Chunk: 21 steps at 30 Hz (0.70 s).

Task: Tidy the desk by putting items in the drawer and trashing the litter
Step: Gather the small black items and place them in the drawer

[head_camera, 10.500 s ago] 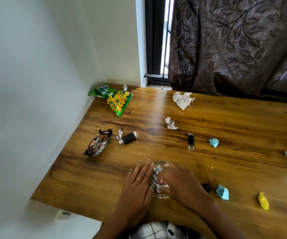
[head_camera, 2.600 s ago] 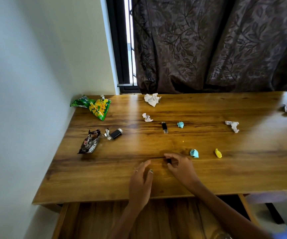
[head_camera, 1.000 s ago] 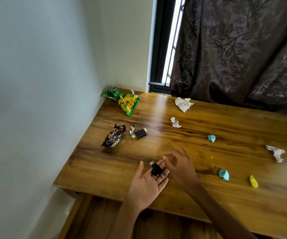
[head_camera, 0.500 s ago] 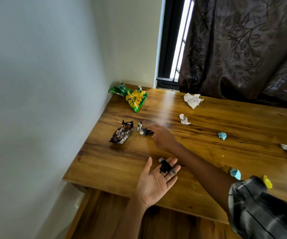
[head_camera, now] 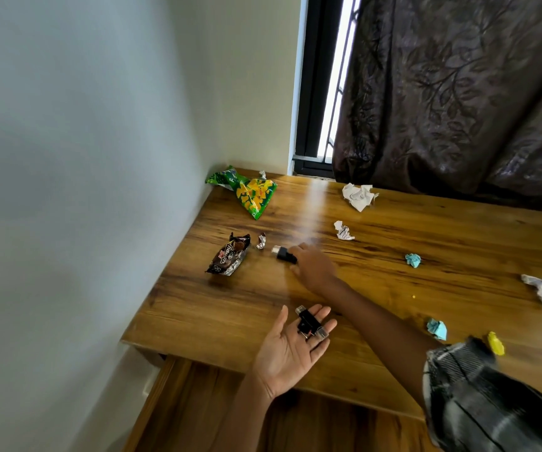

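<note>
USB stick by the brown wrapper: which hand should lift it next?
Right. The right hand already touches the USB stick at its fingertips, while the left hand lies palm up nearer the desk edge, carrying two sticks on its fingers.

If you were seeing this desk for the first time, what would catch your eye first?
The left hand, palm up at the desk's near edge, carries small black drives. The right hand grips another black drive beside a brown wrapper. A bright green packet lies in the far corner.
</note>
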{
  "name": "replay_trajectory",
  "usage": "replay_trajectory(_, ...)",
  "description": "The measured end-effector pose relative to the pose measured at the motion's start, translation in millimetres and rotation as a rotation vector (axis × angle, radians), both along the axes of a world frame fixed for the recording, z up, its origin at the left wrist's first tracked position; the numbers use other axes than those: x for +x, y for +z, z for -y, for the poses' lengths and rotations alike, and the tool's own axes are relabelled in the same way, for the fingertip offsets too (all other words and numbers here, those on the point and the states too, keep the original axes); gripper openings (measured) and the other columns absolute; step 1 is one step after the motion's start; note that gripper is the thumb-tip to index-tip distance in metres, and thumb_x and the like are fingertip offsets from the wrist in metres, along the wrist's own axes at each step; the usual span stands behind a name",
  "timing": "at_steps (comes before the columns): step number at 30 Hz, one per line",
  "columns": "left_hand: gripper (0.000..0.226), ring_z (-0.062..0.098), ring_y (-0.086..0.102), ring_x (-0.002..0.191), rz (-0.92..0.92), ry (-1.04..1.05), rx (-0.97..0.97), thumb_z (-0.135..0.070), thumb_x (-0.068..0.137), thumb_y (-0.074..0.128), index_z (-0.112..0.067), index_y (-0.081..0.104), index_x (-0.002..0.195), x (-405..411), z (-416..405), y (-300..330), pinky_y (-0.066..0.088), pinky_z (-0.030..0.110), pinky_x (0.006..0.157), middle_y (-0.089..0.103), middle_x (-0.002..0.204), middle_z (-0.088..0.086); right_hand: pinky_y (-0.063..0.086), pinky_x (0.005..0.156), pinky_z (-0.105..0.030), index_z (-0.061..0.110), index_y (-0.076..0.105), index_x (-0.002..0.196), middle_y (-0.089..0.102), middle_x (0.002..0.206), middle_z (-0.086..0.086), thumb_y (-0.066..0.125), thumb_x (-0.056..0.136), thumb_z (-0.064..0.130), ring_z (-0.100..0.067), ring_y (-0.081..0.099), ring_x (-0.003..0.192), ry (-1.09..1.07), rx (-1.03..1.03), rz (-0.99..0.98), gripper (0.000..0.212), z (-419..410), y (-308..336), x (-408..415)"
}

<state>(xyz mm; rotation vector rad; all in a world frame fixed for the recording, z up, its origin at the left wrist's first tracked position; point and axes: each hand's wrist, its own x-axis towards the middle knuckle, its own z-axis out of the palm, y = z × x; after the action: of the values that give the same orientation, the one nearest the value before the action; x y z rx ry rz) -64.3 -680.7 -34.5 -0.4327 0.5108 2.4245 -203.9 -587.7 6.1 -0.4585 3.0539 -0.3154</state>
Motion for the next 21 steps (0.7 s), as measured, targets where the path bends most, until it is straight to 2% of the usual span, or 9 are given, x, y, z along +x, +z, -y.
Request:
replay_trajectory(3, 0.059, 0.03, 0.042, 0.133, -0.006, 0.025, -0.01, -0.042, 0.094, 0.039, -0.007, 0.04, 0.141, 9.3, 1.6, -1.0, 0.022, 0.04, 0.116, 0.045, 0.145, 0.012, 0.045, 0.087, -0.034, 0.015, 0.05, 0.127, 0.053, 0.126, -0.007, 0.055, 0.091, 0.019, -0.024, 0.049, 0.116, -0.069, -0.03, -0.052, 0.037, -9.3, -2.5, 9.9)
replay_trajectory(7, 0.051, 0.029, 0.048, 0.129, -0.044, 0.047, -0.064, -0.032, 0.095, 0.043, -0.007, 0.042, 0.14, 24.9, 2.1, 2.3, 0.04, 0.04, 0.107, 0.048, 0.142, 0.012, 0.037, 0.072, -0.026, 0.012, 0.061, 0.105, 0.061, 0.107, -0.007, 0.06, 0.083, 0.013, -0.023, 0.055, 0.1, -0.145, -0.213, -0.042, 0.023, -39.7, -8.1, 39.9)
replay_trajectory(11, 0.044, 0.029, 0.059, 0.117, -0.06, 0.1, -0.132, -0.017, 0.091, 0.045, -0.004, 0.048, 0.133, 45.1, 4.9, 9.6, 0.048, 0.038, 0.094, 0.058, 0.132, 0.014, 0.041, 0.075, -0.019, 0.015, 0.062, 0.113, 0.063, 0.107, -0.001, 0.065, 0.082, 0.014, -0.013, 0.057, 0.094, -0.226, -0.382, -0.008, 0.032, -72.3, 1.8, 104.9)
replay_trajectory(16, 0.044, 0.029, 0.06, 0.115, -0.081, 0.064, -0.223, -0.014, 0.086, 0.048, -0.004, 0.051, 0.128, 86.7, 12.3, 8.5, 0.049, 0.038, 0.094, 0.061, 0.128, 0.013, 0.049, 0.075, -0.016, 0.022, 0.062, 0.111, 0.063, 0.1, 0.011, 0.072, 0.079, 0.019, -0.002, 0.06, 0.086, -0.313, -0.517, 0.027, 0.034, -96.5, 0.6, 222.0)
replay_trajectory(19, 0.04, 0.03, 0.062, 0.112, -0.031, 0.027, -0.227, -0.013, 0.086, 0.049, -0.003, 0.054, 0.124, 118.2, 9.8, -0.8, 0.051, 0.038, 0.091, 0.062, 0.126, 0.015, 0.051, 0.071, -0.017, 0.028, 0.064, 0.101, 0.064, 0.087, 0.014, 0.076, 0.074, 0.018, -0.003, 0.063, 0.077, -0.411, -0.544, 0.116, 0.031, -100.3, -7.0, 283.0)
replay_trajectory(21, 0.035, 0.029, 0.064, 0.108, 0.02, 0.008, -0.241, -0.011, 0.091, 0.046, -0.003, 0.055, 0.124, 135.6, 7.6, -11.7, 0.052, 0.037, 0.088, 0.063, 0.125, 0.015, 0.05, 0.071, -0.018, 0.03, 0.063, 0.1, 0.062, 0.083, 0.015, 0.075, 0.074, 0.02, -0.004, 0.063, 0.078, -0.481, -0.524, 0.214, 0.03, -100.9, -19.6, 310.5)
